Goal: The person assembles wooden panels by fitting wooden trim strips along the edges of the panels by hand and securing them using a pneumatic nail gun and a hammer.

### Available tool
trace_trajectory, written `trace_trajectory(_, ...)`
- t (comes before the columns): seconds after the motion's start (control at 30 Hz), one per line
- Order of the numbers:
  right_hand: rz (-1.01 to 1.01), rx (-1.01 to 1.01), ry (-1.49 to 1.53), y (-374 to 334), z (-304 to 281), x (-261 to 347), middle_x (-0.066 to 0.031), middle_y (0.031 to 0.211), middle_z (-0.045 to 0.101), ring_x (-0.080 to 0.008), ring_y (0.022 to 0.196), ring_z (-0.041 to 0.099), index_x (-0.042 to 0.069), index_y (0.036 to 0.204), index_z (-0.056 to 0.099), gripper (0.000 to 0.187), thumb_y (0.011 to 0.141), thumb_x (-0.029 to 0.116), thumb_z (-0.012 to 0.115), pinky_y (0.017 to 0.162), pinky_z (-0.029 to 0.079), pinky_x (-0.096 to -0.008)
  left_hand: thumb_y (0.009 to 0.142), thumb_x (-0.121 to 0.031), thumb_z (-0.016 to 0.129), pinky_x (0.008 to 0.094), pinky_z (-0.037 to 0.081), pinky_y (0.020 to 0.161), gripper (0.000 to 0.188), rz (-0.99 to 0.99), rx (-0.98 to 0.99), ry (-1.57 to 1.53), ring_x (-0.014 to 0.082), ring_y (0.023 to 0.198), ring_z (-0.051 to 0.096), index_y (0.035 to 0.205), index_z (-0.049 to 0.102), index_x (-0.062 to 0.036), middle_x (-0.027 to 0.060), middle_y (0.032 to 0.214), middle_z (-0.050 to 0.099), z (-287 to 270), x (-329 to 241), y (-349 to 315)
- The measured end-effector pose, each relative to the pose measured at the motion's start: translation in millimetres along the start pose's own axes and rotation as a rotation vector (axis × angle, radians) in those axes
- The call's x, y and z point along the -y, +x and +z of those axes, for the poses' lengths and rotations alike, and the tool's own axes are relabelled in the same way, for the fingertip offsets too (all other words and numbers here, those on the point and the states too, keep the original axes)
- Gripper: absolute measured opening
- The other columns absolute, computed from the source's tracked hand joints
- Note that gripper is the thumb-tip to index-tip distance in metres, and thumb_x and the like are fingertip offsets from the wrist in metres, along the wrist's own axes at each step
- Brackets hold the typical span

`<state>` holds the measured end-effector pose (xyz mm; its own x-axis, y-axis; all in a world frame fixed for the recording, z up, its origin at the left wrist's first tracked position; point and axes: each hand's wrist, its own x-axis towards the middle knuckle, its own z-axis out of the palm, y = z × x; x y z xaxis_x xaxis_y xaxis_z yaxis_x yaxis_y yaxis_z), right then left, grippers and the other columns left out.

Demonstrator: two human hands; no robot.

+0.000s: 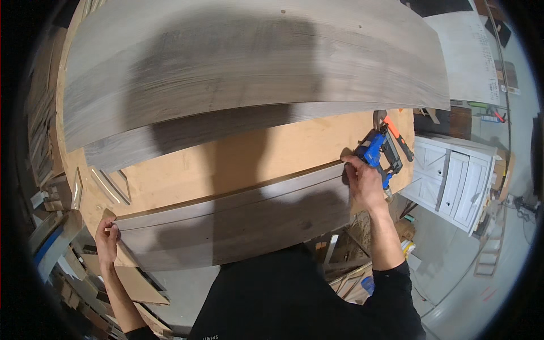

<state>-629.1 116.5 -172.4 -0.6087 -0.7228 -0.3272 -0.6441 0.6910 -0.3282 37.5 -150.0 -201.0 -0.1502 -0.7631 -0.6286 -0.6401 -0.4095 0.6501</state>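
A long grey wood-grain board (226,241) lies across the near side of the plywood worktable (317,133), with a narrow strip (283,187) along its far edge. My left hand (107,238) grips the left end at the strip, fingers and thumb closed around it. At the other end, my right hand (365,180) holds the strip's far corner with bent fingers. Just beyond that hand lies a blue nail gun (373,148). A hammer (399,136) with an orange and black handle rests beside it.
Large grey panels (362,56) cover the far part of the table. Metal-edged pieces (107,186) lie at its left. A white cabinet (447,178) stands to the right on the floor. Wood offcuts (42,141) are stacked at the left.
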Motion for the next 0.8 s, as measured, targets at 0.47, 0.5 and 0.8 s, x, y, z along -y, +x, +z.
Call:
trace_trajectory(0.47, 0.173, 0.065, 0.059, 5, -5, 1, -0.0183, 0.088, 0.073, -0.0367, 0.087, 0.071, 0.018, 0.115, 0.075, 0.020, 0.097, 0.019, 0.067, 0.078, 0.055, -0.0442, 0.100, -0.005, 0.061, 0.0245, 0.047, 0.065, 0.021, -0.064, 0.013, 0.101, 0.0080, 0.074, 0.054, 0.121, 0.065, -0.0058, -0.0004, 0.091, 0.057, -1, -12, 12)
trace_trajectory(0.5, 0.169, 0.062, 0.068, 6, -5, 3, -0.0183, 0.088, 0.073, -0.0367, 0.087, 0.071, 0.018, 0.115, 0.075, 0.020, 0.097, 0.019, 0.067, 0.078, 0.055, -0.0442, 0.100, -0.005, 0.061, 0.0245, 0.047, 0.065, 0.021, -0.059, 0.005, 0.106, 0.0080, 0.074, 0.054, 0.121, 0.065, -0.0058, -0.0004, 0.091, 0.057, -4, -12, 10)
trace_trajectory(0.8, 0.103, 0.063, 0.616, 18, 51, -107, 0.0017, 0.082, 0.064, -0.0118, 0.078, 0.060, 0.003, 0.113, 0.070, 0.023, 0.097, -0.005, 0.056, 0.070, 0.049, -0.0282, 0.096, 0.002, 0.062, 0.0257, 0.049, 0.064, 0.012, 0.083, -0.034, 0.128, 0.0087, 0.073, 0.057, 0.105, 0.067, -0.0040, -0.0009, 0.085, 0.064, 13, -17, 2)
